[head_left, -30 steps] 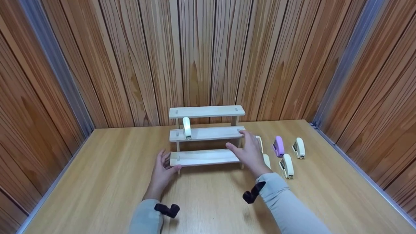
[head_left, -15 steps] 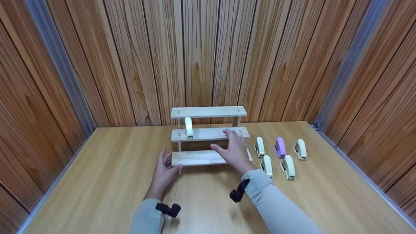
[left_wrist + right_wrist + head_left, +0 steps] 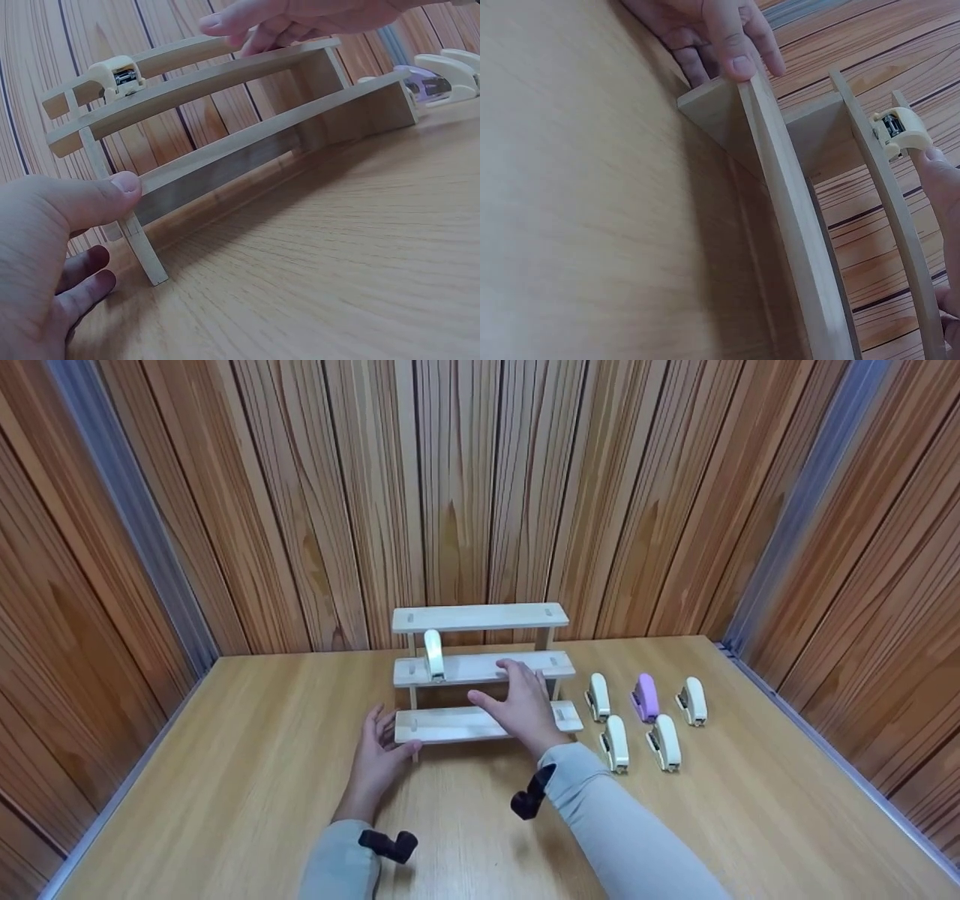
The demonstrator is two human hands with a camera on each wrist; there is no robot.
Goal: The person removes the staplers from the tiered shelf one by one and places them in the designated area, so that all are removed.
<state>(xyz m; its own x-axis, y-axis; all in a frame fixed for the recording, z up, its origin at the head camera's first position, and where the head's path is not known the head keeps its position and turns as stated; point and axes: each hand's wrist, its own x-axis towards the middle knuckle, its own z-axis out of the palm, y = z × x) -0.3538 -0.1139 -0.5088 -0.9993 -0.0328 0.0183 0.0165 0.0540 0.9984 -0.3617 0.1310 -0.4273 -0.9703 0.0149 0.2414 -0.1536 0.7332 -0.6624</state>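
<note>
A three-tier wooden shelf stands on the table, its boards stepping up toward the back wall. My left hand grips the left end of its lowest board; in the left wrist view the thumb lies on the front corner and the fingers are around the side. Over the lower and middle boards is my right hand, thumb and fingers spread, nothing between them. A cream stapler stands upright near the left end of the middle board. In the right wrist view, that stapler overlaps the right thumb.
Right of the shelf stand several staplers on the table: a purple one and cream ones, such as the far right stapler and the front stapler. Wood-panelled walls enclose the table at the back and sides.
My right hand has moved left from the shelf's right end toward its middle, uncovering the nearest staplers. The left hand stays at the lowest board's left end.
</note>
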